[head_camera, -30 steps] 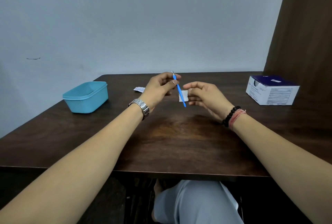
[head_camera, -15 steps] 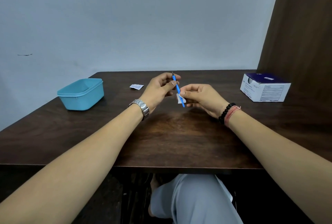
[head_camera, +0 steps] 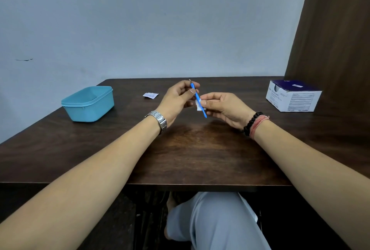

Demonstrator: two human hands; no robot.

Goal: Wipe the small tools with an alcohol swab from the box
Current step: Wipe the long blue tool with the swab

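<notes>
Above the table: right hand, apart a second ago, now pinches swab around blue tool. Left hand grip pinches the upper shaft; wiping judged begun.

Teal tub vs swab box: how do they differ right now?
The teal tub sits toward the table's left edge, while the swab box sits toward the right. The teal tub is open-topped plastic with rounded corners; the swab box is a white carton with a dark blue top and printed text. Neither hand touches either: the left hand holds the blue tool, the right hand pinches the swab round it. Both rest on the table.
</notes>
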